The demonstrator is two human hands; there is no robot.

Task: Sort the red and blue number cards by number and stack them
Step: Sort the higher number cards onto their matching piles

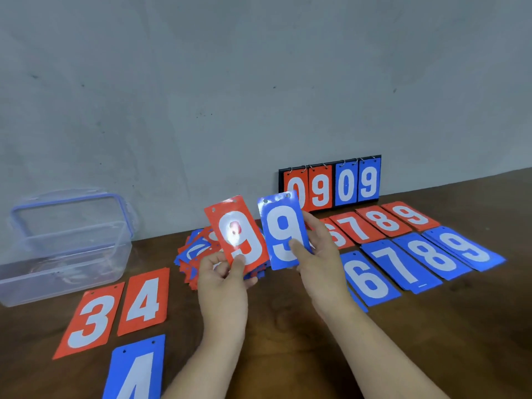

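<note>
My left hand (223, 280) pinches the red 9 card (239, 234) and my right hand (319, 260) pinches the blue 9 card (283, 231), both held above the unsorted pile (190, 254), so I should lay each one squarely on the red 9 stack (411, 216) or the blue 9 stack (466, 247).

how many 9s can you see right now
6: red 9 in left hand, blue 9 in right hand, red 9 stack and blue 9 stack on table, two on the scoreboard. Others may lie hidden beneath.
</note>
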